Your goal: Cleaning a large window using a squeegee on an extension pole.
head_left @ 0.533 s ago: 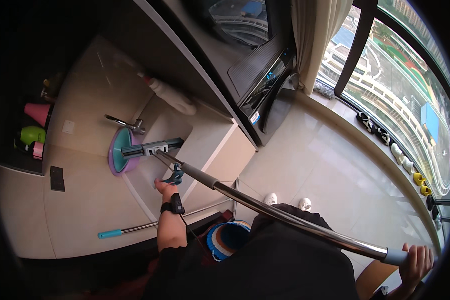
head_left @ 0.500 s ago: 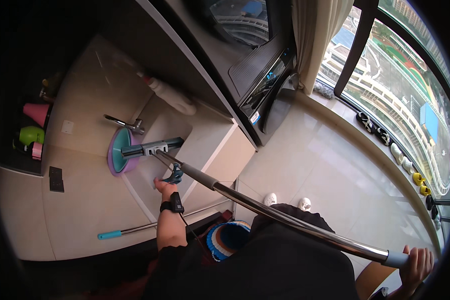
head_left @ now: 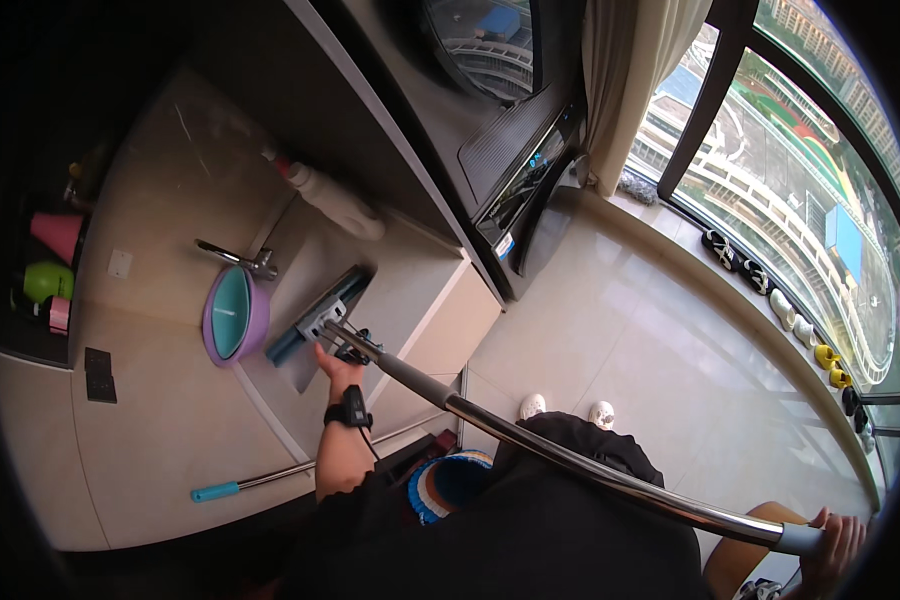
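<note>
The pale tiled floor [head_left: 560, 335] spreads across the middle and right, edged by a tall dark-framed window [head_left: 770, 160] that looks down on buildings and a road. A black machine [head_left: 505, 145] with a lit panel and a rounded door stands at the top, beside a beige curtain [head_left: 625, 85]. Next to it is a cream desk [head_left: 415, 285] with a sink [head_left: 292, 288] set into it. The mop [head_left: 570, 455] runs from the sink across the front of the person's black clothing to the lower right, its flat head slanting over the sink. A thinner pole with a turquoise handle [head_left: 216, 492] lies at the lower left. A striped round container [head_left: 429, 494] is near the person's body; a purple basin [head_left: 257, 328], turquoise inside, is beside the sink, just below a metal tap [head_left: 240, 257], and a white bottle [head_left: 338, 203] lies beyond. Paired shoes [head_left: 783, 309] line the window ledge. The right hand [head_left: 836, 553] wraps around the grey end of the mop's pole. The left hand [head_left: 339, 369] is close under the mop's head, beside a small dark lever [head_left: 358, 347]; whether its fingers grip anything I cannot tell.
</note>
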`<state>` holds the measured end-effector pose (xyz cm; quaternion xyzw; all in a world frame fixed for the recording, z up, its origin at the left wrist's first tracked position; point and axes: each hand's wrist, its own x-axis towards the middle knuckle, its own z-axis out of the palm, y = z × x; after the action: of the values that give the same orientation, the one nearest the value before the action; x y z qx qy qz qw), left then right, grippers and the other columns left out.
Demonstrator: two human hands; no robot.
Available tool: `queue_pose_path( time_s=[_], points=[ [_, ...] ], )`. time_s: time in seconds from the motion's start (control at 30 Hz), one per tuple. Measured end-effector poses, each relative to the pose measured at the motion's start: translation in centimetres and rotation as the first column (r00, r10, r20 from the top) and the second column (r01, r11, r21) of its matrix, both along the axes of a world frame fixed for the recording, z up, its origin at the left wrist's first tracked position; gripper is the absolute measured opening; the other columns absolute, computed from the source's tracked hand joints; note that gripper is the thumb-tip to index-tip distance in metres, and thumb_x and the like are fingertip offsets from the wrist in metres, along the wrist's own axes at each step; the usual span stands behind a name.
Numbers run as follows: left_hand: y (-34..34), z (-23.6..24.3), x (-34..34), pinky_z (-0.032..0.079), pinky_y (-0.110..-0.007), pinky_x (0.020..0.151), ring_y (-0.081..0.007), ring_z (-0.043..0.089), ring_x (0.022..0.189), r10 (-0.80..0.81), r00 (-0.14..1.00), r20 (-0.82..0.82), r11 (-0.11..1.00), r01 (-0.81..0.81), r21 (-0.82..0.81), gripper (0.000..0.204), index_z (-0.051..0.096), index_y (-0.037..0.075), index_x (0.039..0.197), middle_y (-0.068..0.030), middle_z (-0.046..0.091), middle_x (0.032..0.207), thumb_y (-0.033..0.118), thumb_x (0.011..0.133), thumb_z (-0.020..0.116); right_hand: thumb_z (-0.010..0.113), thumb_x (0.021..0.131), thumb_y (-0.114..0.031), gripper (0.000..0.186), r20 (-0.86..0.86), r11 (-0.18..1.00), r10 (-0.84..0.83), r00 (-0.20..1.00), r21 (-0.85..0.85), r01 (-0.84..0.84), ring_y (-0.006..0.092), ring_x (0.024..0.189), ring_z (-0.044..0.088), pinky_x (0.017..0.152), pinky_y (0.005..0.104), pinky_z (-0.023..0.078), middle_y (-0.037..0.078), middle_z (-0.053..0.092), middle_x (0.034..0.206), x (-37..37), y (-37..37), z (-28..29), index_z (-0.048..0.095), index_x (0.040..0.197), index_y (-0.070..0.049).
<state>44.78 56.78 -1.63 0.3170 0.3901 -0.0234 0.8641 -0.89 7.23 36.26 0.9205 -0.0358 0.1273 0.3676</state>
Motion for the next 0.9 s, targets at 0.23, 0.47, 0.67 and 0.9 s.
queue_pose_path(
  time_s=[0.23, 0.47, 0.67, 0.9],
  points=[
    [-4.4, -0.6, -4.6, 0.051, -0.039, 0.076, -0.0227, 0.058, 0.081, 0.040, 0.955, -0.293, 0.973, -0.104, -0.208, 0.059, 0.051, 0.006, 0.102, -0.0127, 0.054, 0.096, 0.055, 0.074, 0.067, 0.067, 0.077, -0.004, 0.020, 0.035, 0.980, -0.034, 0.999, 0.196, 0.026, 0.0288, 0.057, 0.048, 0.053, 0.0400, 0.039, 0.013, 0.043, 0.063, -1.3, -2.2, -3.9, 0.047, 0.075, -0.002],
    [-9.5, 0.9, -7.3, 0.039, -0.024, 0.043, -0.0098, 0.038, 0.041, -0.086, 0.978, -0.189, 0.991, 0.065, -0.115, 0.031, 0.044, 0.013, 0.063, 0.0062, 0.037, 0.047, 0.030, 0.075, 0.068, 0.067, 0.074, -0.011, 0.025, 0.182, 0.933, -0.198, 0.963, 0.338, 0.128, 0.0247, 0.067, 0.048, 0.067, 0.0391, 0.038, 0.007, 0.044, 0.067, -1.1, -7.6, -10.7, 0.043, 0.070, -0.008],
    [-13.3, 5.3, -13.7, 0.031, -0.016, 0.036, -0.0033, 0.030, 0.034, -0.047, 0.998, 0.053, 0.920, 0.063, -0.387, 0.032, 0.039, 0.019, 0.055, 0.0096, 0.033, 0.043, 0.029, 0.077, 0.060, 0.060, 0.055, 0.004, 0.047, 0.059, 0.610, -0.472, 0.880, 0.742, 0.277, 0.0329, 0.100, 0.046, 0.093, 0.0414, 0.034, 0.014, 0.051, 0.097, -7.4, -11.5, -20.4, 0.051, 0.100, -0.006],
    [-16.3, 12.9, -17.2, 0.030, -0.017, 0.037, -0.0040, 0.025, 0.033, -0.070, 0.868, 0.491, 0.914, 0.253, -0.317, 0.034, 0.040, 0.016, 0.061, 0.0067, 0.029, 0.041, 0.032, 0.088, 0.051, 0.065, 0.063, 0.004, 0.037, -0.202, 0.355, -0.568, 0.798, 0.815, 0.458, 0.0348, 0.097, 0.048, 0.087, 0.0423, 0.039, 0.015, 0.053, 0.098, -13.9, -13.2, -35.8, 0.050, 0.095, -0.007]
  ],
)
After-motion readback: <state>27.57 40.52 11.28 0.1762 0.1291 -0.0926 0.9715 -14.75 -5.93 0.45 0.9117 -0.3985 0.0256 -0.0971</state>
